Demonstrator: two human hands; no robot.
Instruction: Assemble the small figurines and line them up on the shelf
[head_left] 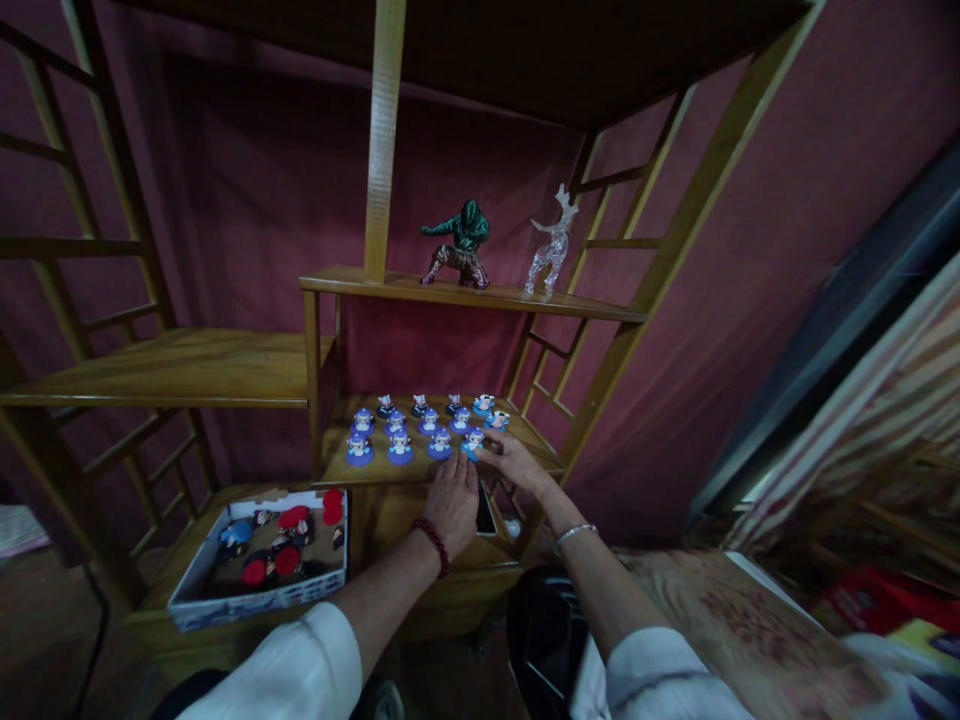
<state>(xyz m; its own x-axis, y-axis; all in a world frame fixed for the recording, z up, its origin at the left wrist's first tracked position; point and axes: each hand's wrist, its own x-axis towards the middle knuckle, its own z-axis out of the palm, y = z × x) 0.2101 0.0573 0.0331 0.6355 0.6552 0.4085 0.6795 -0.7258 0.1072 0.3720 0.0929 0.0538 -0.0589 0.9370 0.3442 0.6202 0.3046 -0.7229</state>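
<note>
My right hand (517,462) reaches in from the right, its thumb and fingers closed around the side of a small blue-and-white figurine (472,443) at the front right of the low shelf (379,468). Beside it, my left hand (454,500) lies at the shelf's front edge with fingers stretched out, their tips close to that figurine's base; whether they touch it I cannot tell. Purple-based figurines (400,448) stand in rows to the left. Behind them are darker figurines (420,405), with blue-and-white cow-like ones (496,421) at the right.
An open box (259,600) with red, black and blue figurines stands lower left. Above, the upper shelf (510,297) carries a dark green crouching statue (465,240) and a clear deer figure (553,245). A dark flat phone-like object (486,510) lies below my hands. A wooden post (386,140) rises overhead.
</note>
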